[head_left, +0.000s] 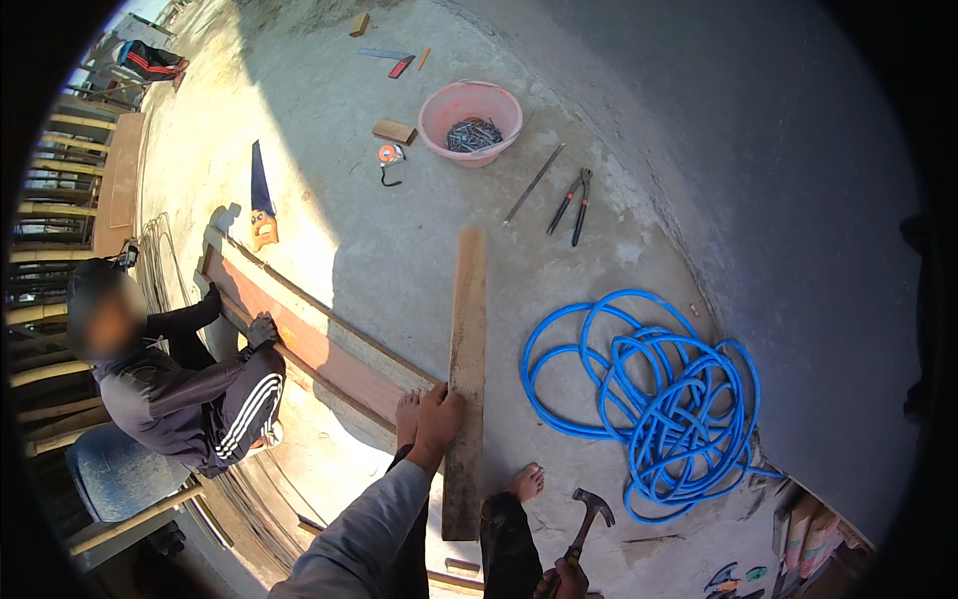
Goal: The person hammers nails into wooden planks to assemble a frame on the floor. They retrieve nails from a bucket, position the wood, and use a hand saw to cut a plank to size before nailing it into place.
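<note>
My left hand [439, 417] is closed on the left edge of a wooden plank [466, 319] that stretches away from me. Where they meet, the plank crosses the near end of a long, narrow panel frame [349, 374] with a reddish board and wooden edge strips. In my right hand [569, 581], at the lower edge, is a claw hammer [589, 514], gripped by its handle with the head pointing up. A co-worker [190, 369] in dark clothes and gloves crouches on the left, both hands on the frame.
A blue hose [679, 409] lies coiled at right. Beyond the plank are pliers [572, 208], a metal rod [534, 185], a pink bucket [469, 95] of nails, a tape measure [390, 154], wood blocks [395, 131], a try square [394, 60] and a handsaw [261, 195]. A wall [758, 180] rises right.
</note>
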A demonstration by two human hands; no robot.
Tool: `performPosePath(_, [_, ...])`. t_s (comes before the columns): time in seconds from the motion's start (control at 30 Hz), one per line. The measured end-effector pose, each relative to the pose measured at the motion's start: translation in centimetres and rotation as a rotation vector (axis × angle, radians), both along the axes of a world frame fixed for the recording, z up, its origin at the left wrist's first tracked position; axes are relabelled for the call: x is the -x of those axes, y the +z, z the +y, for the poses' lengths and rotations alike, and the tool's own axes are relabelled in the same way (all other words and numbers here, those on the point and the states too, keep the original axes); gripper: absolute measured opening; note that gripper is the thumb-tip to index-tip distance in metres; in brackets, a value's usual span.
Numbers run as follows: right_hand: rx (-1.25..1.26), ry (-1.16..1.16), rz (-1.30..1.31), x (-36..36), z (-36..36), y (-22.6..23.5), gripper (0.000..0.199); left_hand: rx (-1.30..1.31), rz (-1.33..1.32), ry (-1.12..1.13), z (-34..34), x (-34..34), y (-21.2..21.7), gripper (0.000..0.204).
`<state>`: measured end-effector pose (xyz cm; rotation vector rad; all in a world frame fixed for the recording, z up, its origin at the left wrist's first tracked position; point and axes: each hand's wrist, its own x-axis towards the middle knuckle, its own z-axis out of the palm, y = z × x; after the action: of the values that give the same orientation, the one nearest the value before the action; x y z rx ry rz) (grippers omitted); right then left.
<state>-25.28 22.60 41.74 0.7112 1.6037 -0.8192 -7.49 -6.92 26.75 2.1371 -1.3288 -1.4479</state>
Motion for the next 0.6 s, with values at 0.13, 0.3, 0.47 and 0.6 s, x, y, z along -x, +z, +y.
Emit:
performPosePath(0.13, [0.030,0.403,0.097,8.6,2.9,5.0,0.021,0.023,0.186,0.114,-2.8,-3.5,8.4,0.039])
performPosePath(0.3, [-0.077,0.867,0.202,16.0,3.2,9.3,0.020,0.025,0.305,0.133,-4.6,-8.0,17.6,0.040])
performPosePath(0.47, [-0.135,0.991,0.246,16.8,-0.8,13.4,0.018,-0.006,0.043,0.034,-2.5,-13.5,20.6,0.057])
performPosePath(0.6, [-0.070,1.212,0.385,16.0,-6.2,16.7,0.019,-0.097,-0.075,0.069,-0.6,-16.0,20.5,0.064])
